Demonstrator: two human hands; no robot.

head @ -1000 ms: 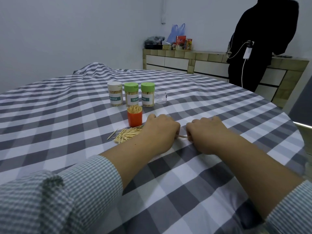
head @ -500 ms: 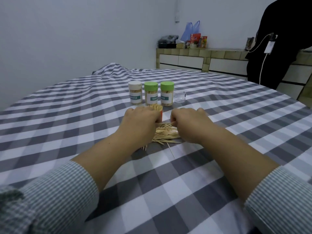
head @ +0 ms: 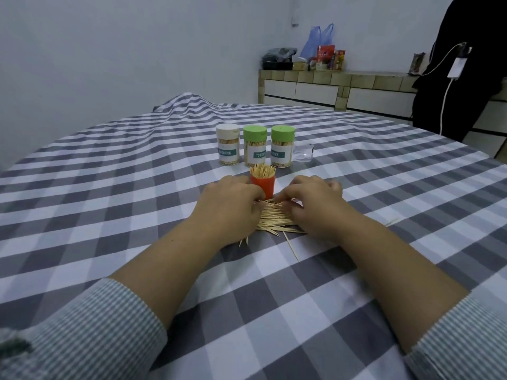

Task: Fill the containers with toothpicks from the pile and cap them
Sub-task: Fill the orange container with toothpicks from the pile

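Left hand (head: 233, 208) and right hand (head: 312, 205), fingers curled, pinched at the toothpick pile (head: 275, 219) from both sides, likely bunching it for the open orange container (head: 262, 182) just behind.

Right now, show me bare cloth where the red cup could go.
Free: the cloth left of the white-capped jar and left hand; also right of the clear lid. Crowded: the middle, where the red cup, toothpick pile and right hand bunch before the green-capped jars.
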